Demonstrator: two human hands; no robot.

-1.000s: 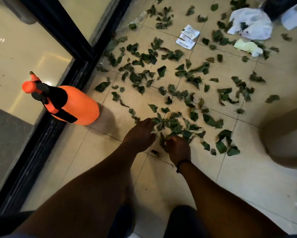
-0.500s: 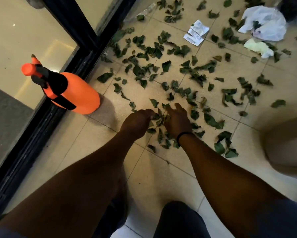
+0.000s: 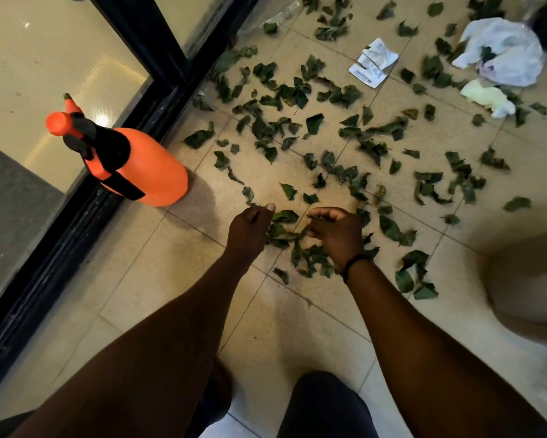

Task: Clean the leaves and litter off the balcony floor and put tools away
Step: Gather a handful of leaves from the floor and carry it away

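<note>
Both hands are down low in the middle of the frame, right over a little clump of green leaves (image 3: 300, 245) on the tan tiled floor (image 3: 139, 279). The left hand (image 3: 248, 230) has its fingers curled with the thumb tip poking up, and there's a leaf edge right at its fingertips, but I can't really tell if it's actually pinching anything. The right hand (image 3: 337, 233), with a dark band (image 3: 351, 265) on the wrist, is curled too, fingers bent in toward the clump, and it looks like it has a leaf or two caught in the fingertips, though I can't be sure. The rest of the leaves are scattered all over the upper middle and upper right of the frame, loads of them. An orange spray bottle (image 3: 136, 165) with a black strap stands at left, right beside the black door frame (image 3: 158, 99). Upper right there's a crumpled white plastic bag (image 3: 503, 55), a pale yellowish wad (image 3: 487, 98) just below it, and a torn white packet (image 3: 373, 63) a bit to the left, all lying among the leaves
</note>
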